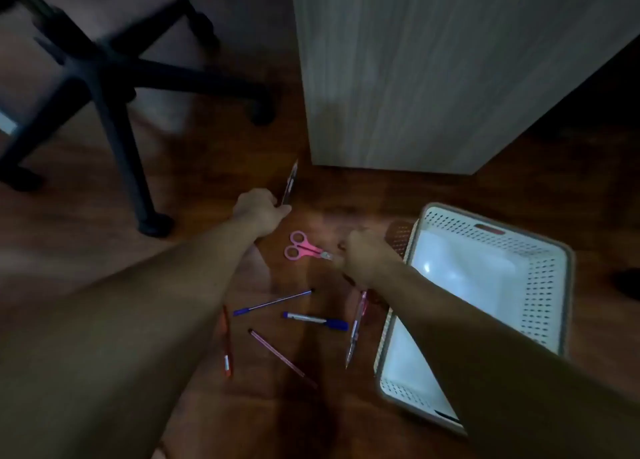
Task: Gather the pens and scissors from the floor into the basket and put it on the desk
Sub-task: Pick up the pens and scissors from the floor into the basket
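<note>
My left hand [260,209] is closed on the lower end of a pen [290,181] that points up toward the desk panel. Pink scissors [303,247] lie on the floor between my hands. My right hand [363,257] is curled at the scissors' blade tip; I cannot tell whether it grips them. Below lie a thin blue pen [273,302], a blue marker [315,320], a pink pen [280,356], a red pen [227,344] and a clear pink pen [355,330]. The white perforated basket [543,285] stands to the right, empty, with my right forearm across it.
A light wooden desk side panel [415,77] rises behind the pens. A black office chair base [114,74] with castors stands at the left. The floor [86,233] is dark brown wood.
</note>
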Action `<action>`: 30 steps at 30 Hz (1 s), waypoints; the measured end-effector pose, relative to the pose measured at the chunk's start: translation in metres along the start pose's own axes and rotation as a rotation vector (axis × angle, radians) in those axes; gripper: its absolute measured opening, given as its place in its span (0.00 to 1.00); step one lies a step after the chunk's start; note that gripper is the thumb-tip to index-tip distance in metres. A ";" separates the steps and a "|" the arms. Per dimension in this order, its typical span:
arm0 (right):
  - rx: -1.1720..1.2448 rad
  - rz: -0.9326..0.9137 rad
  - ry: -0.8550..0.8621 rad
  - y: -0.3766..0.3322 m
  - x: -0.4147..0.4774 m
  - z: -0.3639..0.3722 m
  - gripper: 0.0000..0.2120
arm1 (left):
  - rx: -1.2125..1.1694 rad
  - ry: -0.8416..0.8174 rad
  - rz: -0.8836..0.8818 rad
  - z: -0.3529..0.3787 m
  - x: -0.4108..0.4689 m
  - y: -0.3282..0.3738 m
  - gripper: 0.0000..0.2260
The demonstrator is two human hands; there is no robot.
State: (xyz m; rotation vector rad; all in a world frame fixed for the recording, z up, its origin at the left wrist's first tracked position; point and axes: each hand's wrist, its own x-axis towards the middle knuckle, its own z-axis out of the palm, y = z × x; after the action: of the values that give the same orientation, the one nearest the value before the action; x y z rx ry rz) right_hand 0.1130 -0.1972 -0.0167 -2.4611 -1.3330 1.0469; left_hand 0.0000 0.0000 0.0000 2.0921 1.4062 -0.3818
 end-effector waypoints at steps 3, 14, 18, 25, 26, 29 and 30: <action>-0.051 -0.042 0.058 0.000 0.005 0.016 0.21 | 0.008 0.084 -0.050 0.022 0.010 -0.002 0.20; -0.267 -0.064 0.144 -0.027 -0.008 0.007 0.20 | -0.353 0.163 -0.136 0.030 -0.020 -0.036 0.11; -0.061 0.043 0.295 -0.021 -0.041 -0.035 0.18 | -0.570 0.151 -0.098 0.031 -0.064 -0.039 0.10; 0.525 0.617 0.418 0.053 -0.128 -0.043 0.10 | -0.661 -0.027 0.129 0.065 -0.162 0.015 0.07; 0.585 0.698 0.401 0.064 -0.139 -0.035 0.11 | -0.659 -0.048 0.146 0.073 -0.173 0.023 0.07; 0.695 0.849 0.353 0.086 -0.170 -0.004 0.15 | -0.653 -0.071 0.172 0.095 -0.202 0.041 0.06; 0.694 0.861 0.329 0.092 -0.179 0.007 0.16 | -0.623 -0.063 0.185 0.103 -0.209 0.045 0.06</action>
State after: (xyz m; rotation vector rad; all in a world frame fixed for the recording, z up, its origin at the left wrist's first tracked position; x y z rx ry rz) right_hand 0.1058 -0.3936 0.0284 -2.4329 0.2383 0.9265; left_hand -0.0346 -0.2306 0.0433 1.6540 1.0978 0.0662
